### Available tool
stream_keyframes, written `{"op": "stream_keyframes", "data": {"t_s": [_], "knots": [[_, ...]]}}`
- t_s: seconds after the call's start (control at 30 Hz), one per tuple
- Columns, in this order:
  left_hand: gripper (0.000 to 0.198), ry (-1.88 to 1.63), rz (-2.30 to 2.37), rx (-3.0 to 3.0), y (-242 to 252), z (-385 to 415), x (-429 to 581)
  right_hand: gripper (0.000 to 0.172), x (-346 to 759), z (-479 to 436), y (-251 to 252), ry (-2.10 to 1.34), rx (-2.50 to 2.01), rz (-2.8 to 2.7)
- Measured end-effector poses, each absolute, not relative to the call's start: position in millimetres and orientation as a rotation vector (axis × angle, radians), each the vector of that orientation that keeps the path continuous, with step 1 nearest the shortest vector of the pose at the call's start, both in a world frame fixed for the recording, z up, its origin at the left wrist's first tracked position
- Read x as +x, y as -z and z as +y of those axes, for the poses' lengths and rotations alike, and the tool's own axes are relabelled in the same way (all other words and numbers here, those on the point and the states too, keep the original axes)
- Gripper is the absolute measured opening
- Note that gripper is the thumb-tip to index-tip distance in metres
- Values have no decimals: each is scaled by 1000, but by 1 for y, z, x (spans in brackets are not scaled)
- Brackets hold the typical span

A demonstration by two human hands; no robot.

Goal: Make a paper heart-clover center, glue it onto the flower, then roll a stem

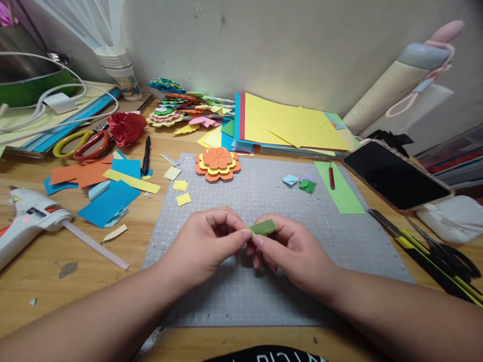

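Note:
Over the middle of a grey cutting mat (pixel 211 301), both hands pinch one small folded piece of green paper (pixel 264 228). My left hand (pixel 209 244) grips its left end between thumb and forefinger. My right hand (pixel 292 246) holds the lower edge with its thumb, the other fingers curled beneath. Behind the hands lies a layered orange and yellow paper flower (pixel 218 164). Small blue (pixel 290 179) and green folded papers (pixel 308 186) rest on the mat beyond my right hand. A light green strip (pixel 341 191) with a short dark red pencil (pixel 331 177) on it lies farther right.
At left lie a glue gun (pixel 37 218), blue paper scraps (pixel 109 203), scissors (pixel 90 144) and a black pen (pixel 146 155). Coloured sheets (pixel 287 120) and paper flowers (pixel 166 115) line the back. On the right are a phone (pixel 396 173), a cutter knife (pixel 418 251) and black scissors (pixel 453 256).

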State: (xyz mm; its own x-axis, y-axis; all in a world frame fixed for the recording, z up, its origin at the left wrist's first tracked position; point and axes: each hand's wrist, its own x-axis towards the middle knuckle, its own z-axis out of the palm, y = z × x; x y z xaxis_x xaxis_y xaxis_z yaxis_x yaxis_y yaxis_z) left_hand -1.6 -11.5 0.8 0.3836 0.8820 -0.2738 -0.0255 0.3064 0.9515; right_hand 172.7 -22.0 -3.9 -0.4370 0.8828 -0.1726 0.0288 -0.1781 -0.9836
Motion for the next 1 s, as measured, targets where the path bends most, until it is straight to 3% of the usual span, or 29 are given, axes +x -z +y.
{"op": "stream_keyframes", "data": {"t_s": [0.53, 0.77, 1.0], "knots": [[15, -692, 998, 1060, -1, -11, -1, 21, 172, -19, 3, -1796, -1133, -1396], [19, -657, 1120, 1134, -1, -9, -2, 20, 177, -20, 5, -1491, -1223, -1594], [16, -724, 1053, 1037, -1, -9, 1, 20, 176, -21, 6, -1519, -1208, -1485]]}}
